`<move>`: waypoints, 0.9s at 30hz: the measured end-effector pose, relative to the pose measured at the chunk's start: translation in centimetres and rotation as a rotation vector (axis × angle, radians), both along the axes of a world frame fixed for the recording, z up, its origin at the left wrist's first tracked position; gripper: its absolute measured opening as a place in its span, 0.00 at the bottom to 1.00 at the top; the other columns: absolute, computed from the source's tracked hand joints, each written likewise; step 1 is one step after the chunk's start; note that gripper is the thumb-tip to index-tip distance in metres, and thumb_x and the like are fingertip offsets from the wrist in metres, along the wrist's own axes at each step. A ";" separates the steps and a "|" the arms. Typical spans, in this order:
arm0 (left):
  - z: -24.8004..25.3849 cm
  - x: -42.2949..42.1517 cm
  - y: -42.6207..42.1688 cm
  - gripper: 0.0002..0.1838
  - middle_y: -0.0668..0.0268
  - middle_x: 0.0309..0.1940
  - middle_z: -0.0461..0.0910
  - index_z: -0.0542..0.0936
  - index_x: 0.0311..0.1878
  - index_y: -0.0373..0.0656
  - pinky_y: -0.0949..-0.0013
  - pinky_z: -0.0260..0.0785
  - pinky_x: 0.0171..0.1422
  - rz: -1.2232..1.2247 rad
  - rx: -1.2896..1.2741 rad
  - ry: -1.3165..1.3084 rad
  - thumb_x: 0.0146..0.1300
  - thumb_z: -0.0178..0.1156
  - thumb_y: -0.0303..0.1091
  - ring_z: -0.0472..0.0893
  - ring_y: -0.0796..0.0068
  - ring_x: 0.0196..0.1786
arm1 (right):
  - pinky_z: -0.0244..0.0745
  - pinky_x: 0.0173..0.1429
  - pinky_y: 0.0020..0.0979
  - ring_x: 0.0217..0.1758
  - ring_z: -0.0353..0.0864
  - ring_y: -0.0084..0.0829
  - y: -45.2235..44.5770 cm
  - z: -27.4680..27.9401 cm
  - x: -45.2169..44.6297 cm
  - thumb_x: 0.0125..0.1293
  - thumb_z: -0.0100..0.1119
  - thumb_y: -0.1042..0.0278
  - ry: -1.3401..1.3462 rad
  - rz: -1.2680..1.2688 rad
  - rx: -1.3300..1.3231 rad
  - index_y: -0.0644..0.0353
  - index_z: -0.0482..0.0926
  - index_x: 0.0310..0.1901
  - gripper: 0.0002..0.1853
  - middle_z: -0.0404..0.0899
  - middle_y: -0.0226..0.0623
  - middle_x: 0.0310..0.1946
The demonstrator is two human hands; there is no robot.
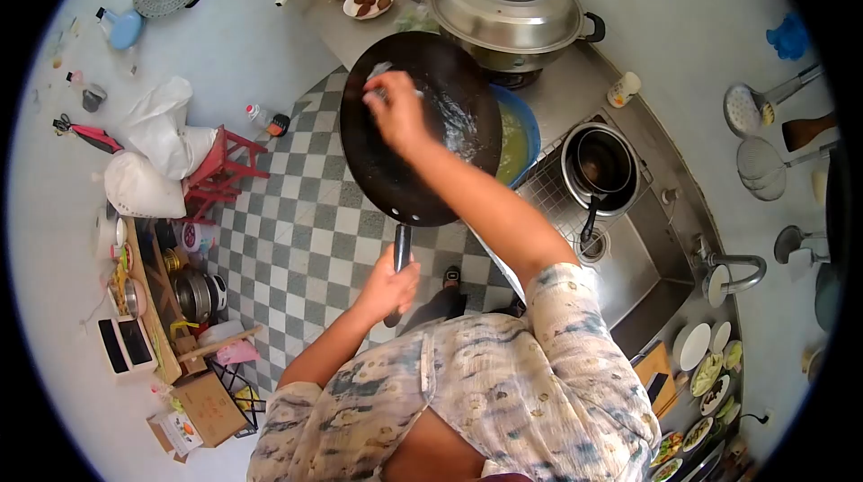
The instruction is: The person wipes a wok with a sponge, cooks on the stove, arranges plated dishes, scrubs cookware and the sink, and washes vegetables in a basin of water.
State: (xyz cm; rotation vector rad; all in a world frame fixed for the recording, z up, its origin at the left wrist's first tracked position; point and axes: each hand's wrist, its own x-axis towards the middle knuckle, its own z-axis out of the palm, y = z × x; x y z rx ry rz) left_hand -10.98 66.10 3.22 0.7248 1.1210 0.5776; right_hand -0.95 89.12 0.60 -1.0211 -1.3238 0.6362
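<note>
A large dark wok [421, 185] is tilted up in front of me, its inner side facing me and shining wet in the middle. My left hand [393, 280] is wrapped round its black handle [403, 248]. Over the inside of the wok reaches my right hand [395, 109], fingers curled, near the upper left of the pan. Something pale and small shows by those fingers; I cannot make out what it is. Partly hidden behind the wok's right edge, a blue basin [530, 122] contains greenish water.
A big lidded steel pot [508, 10] stands on the counter behind the wok. Right of the basin, the sink [629, 302] has a wire rack [550, 190] and nested pots [600, 163]. A red stool [220, 167] with white bags is on the left. Utensils hang at right.
</note>
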 end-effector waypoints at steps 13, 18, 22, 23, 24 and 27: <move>-0.1 1.0 -0.4 0.08 0.71 0.15 0.59 0.60 0.38 0.47 0.74 0.54 0.11 0.038 -0.013 -0.066 0.65 0.49 0.25 0.59 0.82 0.11 | 0.68 0.53 0.40 0.48 0.72 0.50 -0.8 -7.0 9.6 0.51 0.60 0.76 -0.311 -0.047 -0.136 0.57 0.73 0.46 0.18 0.72 0.47 0.41; -0.5 1.9 -0.8 0.08 0.70 0.14 0.59 0.59 0.39 0.47 0.73 0.54 0.10 0.006 0.024 0.011 0.65 0.48 0.25 0.59 0.82 0.10 | 0.57 0.69 0.37 0.64 0.63 0.50 -1.7 -0.1 2.6 0.51 0.60 0.75 0.135 0.077 -0.168 0.65 0.61 0.60 0.33 0.64 0.54 0.59; -1.1 2.2 -0.4 0.08 0.70 0.15 0.60 0.59 0.40 0.45 0.72 0.53 0.10 0.021 0.061 0.099 0.66 0.48 0.25 0.58 0.80 0.09 | 0.58 0.68 0.35 0.65 0.63 0.46 -8.5 -0.1 1.9 0.59 0.55 0.77 -0.056 0.332 -0.065 0.55 0.65 0.62 0.28 0.64 0.47 0.62; -1.2 2.1 -0.3 0.08 0.70 0.15 0.61 0.59 0.40 0.45 0.72 0.53 0.10 0.032 0.065 0.086 0.66 0.48 0.25 0.58 0.80 0.09 | 0.60 0.67 0.36 0.64 0.64 0.47 -9.6 -1.4 2.8 0.58 0.55 0.79 -0.135 0.382 -0.095 0.54 0.67 0.61 0.27 0.65 0.46 0.61; -1.2 2.1 -0.2 0.08 0.70 0.15 0.61 0.59 0.40 0.45 0.72 0.53 0.10 0.043 0.070 0.073 0.66 0.48 0.25 0.58 0.80 0.09 | 0.62 0.65 0.36 0.63 0.66 0.47 -10.0 -3.1 4.0 0.55 0.56 0.81 -0.209 0.388 -0.070 0.53 0.70 0.58 0.26 0.67 0.45 0.60; -0.6 2.3 0.0 0.08 0.70 0.15 0.61 0.60 0.39 0.45 0.72 0.53 0.10 0.102 0.055 0.078 0.65 0.49 0.25 0.59 0.80 0.09 | 0.64 0.58 0.41 0.56 0.73 0.40 -9.7 -7.8 8.3 0.47 0.55 0.85 -0.397 0.348 -0.025 0.50 0.79 0.45 0.22 0.76 0.36 0.50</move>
